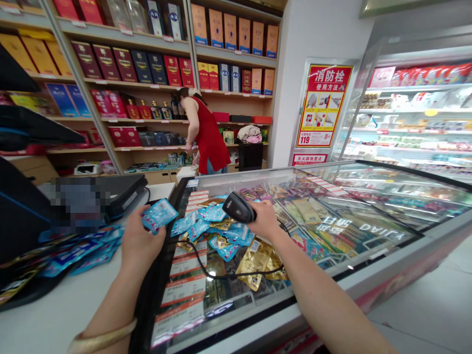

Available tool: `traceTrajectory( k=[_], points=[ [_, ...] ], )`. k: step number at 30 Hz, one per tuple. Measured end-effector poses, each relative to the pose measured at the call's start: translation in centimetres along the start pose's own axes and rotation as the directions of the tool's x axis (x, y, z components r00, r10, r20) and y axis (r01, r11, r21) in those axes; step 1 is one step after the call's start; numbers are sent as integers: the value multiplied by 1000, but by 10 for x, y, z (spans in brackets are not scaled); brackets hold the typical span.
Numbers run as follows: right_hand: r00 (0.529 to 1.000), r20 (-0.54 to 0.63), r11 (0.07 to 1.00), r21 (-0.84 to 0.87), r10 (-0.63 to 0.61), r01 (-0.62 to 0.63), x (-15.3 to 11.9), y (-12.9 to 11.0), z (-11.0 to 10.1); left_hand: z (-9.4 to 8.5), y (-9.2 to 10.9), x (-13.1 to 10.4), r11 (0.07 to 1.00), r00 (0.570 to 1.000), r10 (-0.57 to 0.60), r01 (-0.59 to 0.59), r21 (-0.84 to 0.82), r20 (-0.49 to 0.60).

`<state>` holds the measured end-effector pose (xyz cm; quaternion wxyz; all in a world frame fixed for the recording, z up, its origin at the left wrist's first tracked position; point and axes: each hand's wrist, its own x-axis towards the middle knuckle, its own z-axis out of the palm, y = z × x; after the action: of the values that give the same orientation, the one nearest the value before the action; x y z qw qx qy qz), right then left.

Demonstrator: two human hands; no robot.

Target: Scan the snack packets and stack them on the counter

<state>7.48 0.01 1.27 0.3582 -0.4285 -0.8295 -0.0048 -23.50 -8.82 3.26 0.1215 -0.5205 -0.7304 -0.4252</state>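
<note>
My left hand (142, 241) grips a small light-blue packet (159, 215) between thumb and fingers, above the left edge of a glass-topped freezer (236, 300). Wrapped around the handle of a black barcode scanner (239, 207) is my right hand (264, 219); the scanner's head points left, toward the packet. Beneath the scanner, a loose pile of blue packets (226, 235) lies on the glass, with gold packets (255, 260) at its near side. The scanner's black cable (221, 277) loops across the glass and the packets.
More blue packets (96, 248) are heaped on the white counter (84, 300) at left, beside a dark monitor (22, 211). A person in red (210, 130) stands by shelves of boxed bottles (155, 66). A lit refrigerated display (420, 115) stands at right.
</note>
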Motion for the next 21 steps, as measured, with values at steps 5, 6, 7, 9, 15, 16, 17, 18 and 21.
traceTrajectory(
  k=[5,6,7,9,15,16,17,18,21],
  points=[
    [992,19,990,66,-123,121,-2,-12,-3,9,13,-6,963,968,250,-245,-112,30],
    [990,28,988,74,-140,138,-2,-14,-3,11,16,-7,955,960,278,-271,-123,40],
    [988,38,986,78,-152,149,-2,-16,-4,12,19,-8,949,954,296,-287,-132,52],
    [985,55,985,78,-161,157,-2,-19,-4,14,25,-11,943,946,314,-299,-145,87],
    [980,79,983,50,-180,177,-2,-18,-3,21,32,-14,917,914,383,-359,-172,132],
    [979,84,982,45,-185,182,-2,-18,-2,22,32,-14,914,911,390,-366,-174,136],
    [978,88,982,42,-189,186,-1,-17,-2,23,31,-14,913,908,394,-369,-174,140],
    [977,91,981,40,-192,189,-1,-17,-1,23,31,-14,912,907,397,-372,-175,143],
    [976,89,980,44,-198,194,-2,-17,-1,25,30,-14,902,900,416,-391,-185,131]
  ],
)
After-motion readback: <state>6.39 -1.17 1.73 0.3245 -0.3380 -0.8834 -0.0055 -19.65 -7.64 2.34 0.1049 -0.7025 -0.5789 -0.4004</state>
